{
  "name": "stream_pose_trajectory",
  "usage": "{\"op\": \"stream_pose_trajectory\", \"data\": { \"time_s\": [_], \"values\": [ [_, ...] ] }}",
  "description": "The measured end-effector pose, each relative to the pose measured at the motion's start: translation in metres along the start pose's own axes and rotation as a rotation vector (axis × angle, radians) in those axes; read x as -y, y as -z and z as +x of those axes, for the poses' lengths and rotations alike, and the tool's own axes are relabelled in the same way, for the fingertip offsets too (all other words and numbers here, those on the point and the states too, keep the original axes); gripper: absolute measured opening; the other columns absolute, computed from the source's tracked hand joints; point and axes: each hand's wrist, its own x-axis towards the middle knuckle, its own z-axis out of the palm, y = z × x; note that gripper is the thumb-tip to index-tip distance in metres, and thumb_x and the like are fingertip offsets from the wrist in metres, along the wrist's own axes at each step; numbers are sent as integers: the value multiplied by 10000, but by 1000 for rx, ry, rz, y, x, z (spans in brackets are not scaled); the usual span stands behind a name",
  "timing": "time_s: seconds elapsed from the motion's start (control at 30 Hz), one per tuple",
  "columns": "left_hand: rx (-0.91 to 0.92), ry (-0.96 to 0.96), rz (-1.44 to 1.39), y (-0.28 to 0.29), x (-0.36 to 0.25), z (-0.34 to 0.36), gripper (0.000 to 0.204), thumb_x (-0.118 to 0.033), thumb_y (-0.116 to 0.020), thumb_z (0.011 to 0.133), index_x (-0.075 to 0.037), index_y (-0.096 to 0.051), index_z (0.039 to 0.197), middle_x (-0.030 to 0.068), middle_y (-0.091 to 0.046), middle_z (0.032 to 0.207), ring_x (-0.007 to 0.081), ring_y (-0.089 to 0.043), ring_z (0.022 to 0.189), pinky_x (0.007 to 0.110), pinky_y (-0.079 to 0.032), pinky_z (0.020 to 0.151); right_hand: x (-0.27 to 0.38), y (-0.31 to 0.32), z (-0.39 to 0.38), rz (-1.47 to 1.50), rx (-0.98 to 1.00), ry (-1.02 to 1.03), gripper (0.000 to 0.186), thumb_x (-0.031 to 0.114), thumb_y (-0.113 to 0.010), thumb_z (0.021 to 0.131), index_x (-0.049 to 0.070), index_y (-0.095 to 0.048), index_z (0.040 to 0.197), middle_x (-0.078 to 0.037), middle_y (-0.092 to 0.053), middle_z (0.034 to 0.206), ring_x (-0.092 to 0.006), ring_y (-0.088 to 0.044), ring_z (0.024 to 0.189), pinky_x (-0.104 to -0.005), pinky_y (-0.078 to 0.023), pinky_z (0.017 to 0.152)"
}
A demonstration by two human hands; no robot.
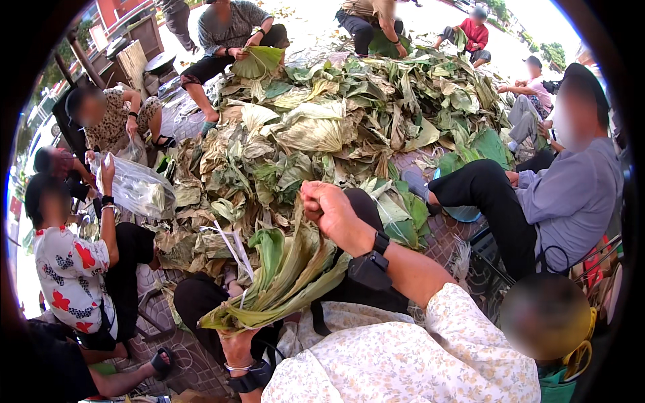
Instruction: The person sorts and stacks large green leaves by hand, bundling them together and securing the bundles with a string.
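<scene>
A bundle of long, partly dried green-and-yellow leaves (289, 285) lies across my lap. My left hand (238, 344) is wrapped round the bundle's lower end from below, and the leaves cover most of its fingers. My right hand (328, 207) is raised above the bundle, its fingers pinched on the tip of a dry leaf (299, 225) that stands up from it. Thin white strips (233, 247) stick up beside the bundle's left side; whether they are tied to it I cannot tell.
A large heap of dried leaves (312, 127) fills the ground ahead. Several people sit round it; one at the left lifts a clear plastic bag (138, 187), and another at the back holds a leaf (259, 62). Someone in a grey top (571, 188) sits close at my right.
</scene>
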Motion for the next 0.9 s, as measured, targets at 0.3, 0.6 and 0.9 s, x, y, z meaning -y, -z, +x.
{"op": "stream_pose_trajectory", "data": {
  "time_s": [0.3,0.6,0.9],
  "values": [
    [-365,245,-833,3,12,-1,594,-4,-651,687,-41,-424,1235,84,-506,1182,233,-497,1049,370,-365,940,48,8,-1,-295,138,192,64,123,-566,818,62,-552,803,-67,-610,757,-66,-502,540,-198,-342,435],
    [-414,210,-1047,12,24,1,601,-51,-617,669,-45,-422,1238,106,-500,1197,285,-494,1083,437,-390,942,44,-34,1,-665,503,-38,178,185,-636,779,34,-543,771,-62,-607,736,-44,-451,496,-191,-342,447],
    [-404,261,-1070,14,20,-1,630,-36,-633,651,-37,-416,1243,105,-506,1190,275,-490,1088,427,-368,959,37,-51,5,-968,985,126,205,230,-659,791,29,-618,790,55,-543,677,-30,-419,599,-208,-350,544]
  ]
}}
